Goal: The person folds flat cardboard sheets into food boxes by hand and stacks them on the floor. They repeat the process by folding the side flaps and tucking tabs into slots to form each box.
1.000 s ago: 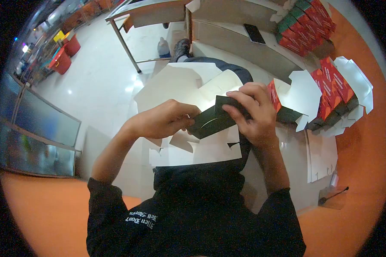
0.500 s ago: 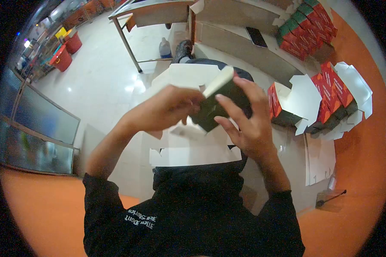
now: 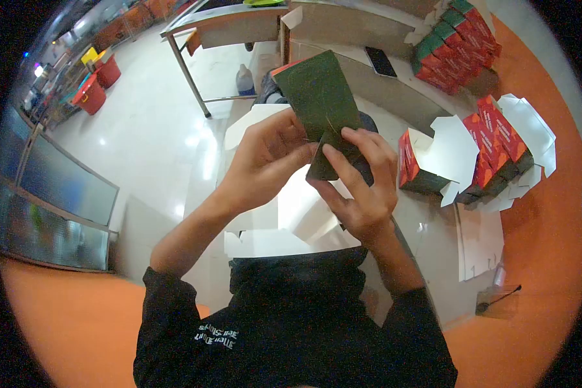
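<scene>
In front of my chest is a partly folded cardboard box (image 3: 321, 94) with a dark green panel facing up and a strip of red along its upper edge. My left hand (image 3: 273, 145) grips its left side, thumb near the lower corner and fingers partly hidden behind the panel. Around the lower right end, the fingers and thumb of my right hand (image 3: 365, 184) press on a small green flap. White cardboard (image 3: 265, 242) lies across my lap beneath the hands; whether it joins the green panel is hard to tell.
Right of me stand open boxes (image 3: 443, 155) with white flaps and red sides. Red-and-green boxes (image 3: 456, 48) are stacked farther back, near a phone (image 3: 381, 62) on a ledge. A metal-legged table (image 3: 226, 32) stands ahead; red buckets (image 3: 89, 95) are at far left.
The box has turned, so its broad green panel now faces up and extends away from me. My left hand has shifted to its side; my right hand has moved down to the lower end.
</scene>
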`<state>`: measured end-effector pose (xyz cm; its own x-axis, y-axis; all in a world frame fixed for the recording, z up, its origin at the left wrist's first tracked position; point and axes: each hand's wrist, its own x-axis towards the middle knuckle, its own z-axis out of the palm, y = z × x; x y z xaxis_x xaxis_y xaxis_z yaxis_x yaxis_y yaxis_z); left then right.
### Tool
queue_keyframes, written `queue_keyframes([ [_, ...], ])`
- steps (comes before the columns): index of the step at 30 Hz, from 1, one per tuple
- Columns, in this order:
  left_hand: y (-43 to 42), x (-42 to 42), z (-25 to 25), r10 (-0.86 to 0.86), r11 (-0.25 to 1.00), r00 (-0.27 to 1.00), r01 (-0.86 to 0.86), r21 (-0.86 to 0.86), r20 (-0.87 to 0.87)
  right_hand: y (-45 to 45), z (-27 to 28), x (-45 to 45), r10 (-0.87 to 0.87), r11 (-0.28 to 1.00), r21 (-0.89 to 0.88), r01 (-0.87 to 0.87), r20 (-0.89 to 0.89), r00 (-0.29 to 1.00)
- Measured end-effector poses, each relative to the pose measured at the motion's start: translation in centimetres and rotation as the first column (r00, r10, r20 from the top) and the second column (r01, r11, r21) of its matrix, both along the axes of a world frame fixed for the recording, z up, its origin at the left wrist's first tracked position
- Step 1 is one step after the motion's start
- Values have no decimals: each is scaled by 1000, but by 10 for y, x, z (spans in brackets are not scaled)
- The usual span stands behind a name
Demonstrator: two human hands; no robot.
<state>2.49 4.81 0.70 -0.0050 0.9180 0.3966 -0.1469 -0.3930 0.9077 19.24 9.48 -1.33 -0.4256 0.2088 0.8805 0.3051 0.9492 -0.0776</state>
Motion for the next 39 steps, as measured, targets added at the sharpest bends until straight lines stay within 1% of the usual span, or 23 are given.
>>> queue_keyframes([
  [1,1,1,-3,8,999,1000,-7,39,-1,1,1,1,39,998,-53,-39,-7,999],
  [4,1,5,-6,90,985,989,-71,156,-117,5,4,7,130,967,-215,-134,-33,991],
  [5,0,5,-10,131,980,959,-88,177,-251,6,4,7,122,953,-271,-137,-74,990],
  [7,-6,7,-20,211,968,841,-110,224,-497,7,2,6,98,913,-379,-151,-154,983],
  [8,-9,13,-20,202,971,836,-103,216,-509,8,2,5,101,902,-393,-177,-207,973],
  [11,-8,21,-24,117,991,939,-87,106,-324,7,0,8,169,844,-459,-277,-262,950],
  [12,-8,20,-27,119,993,940,-106,59,-320,9,-4,8,210,820,-463,-335,-301,930],
  [15,-6,16,-17,34,999,996,-30,41,-82,1,4,11,203,880,-394,-266,-194,960],
  [16,-4,12,-17,32,998,997,-28,58,-68,3,2,12,243,885,-362,-293,-178,954],
  [19,-7,8,-16,54,997,998,-52,60,-26,5,5,17,276,935,-224,-276,-31,961],
  [20,-7,8,-16,34,998,999,-34,59,-12,5,7,18,280,936,-216,-277,-17,960],
  [23,-8,11,-15,52,997,997,-55,55,55,3,13,21,291,940,-194,-281,24,956],
  [26,-13,21,-25,138,989,984,-132,59,-109,8,11,22,313,923,-216,-319,-62,948],
  [27,-18,24,-24,197,980,943,-179,88,-267,7,10,23,313,916,-237,-324,-84,946],
  [29,-20,29,-21,229,963,928,-171,209,-294,3,9,21,323,897,-270,-349,-137,936],
  [30,-20,31,-27,203,967,953,-160,196,-226,1,8,21,301,906,-268,-329,-141,943],
  [32,-19,35,-42,159,975,984,-143,169,-84,-4,7,19,243,890,-346,-298,-194,950],
  [33,-20,37,-42,149,979,985,-135,153,-84,-6,6,18,212,878,-386,-284,-219,952],
  [35,-21,42,-38,130,985,988,-120,122,-80,-3,3,18,198,900,-343,-269,-226,954],
  [36,-21,43,-34,134,983,982,-114,142,-135,-1,1,18,192,910,-322,-261,-230,954],
  [39,-17,38,-41,35,996,987,-22,81,-157,-4,6,15,130,858,-452,-243,-266,955],
])
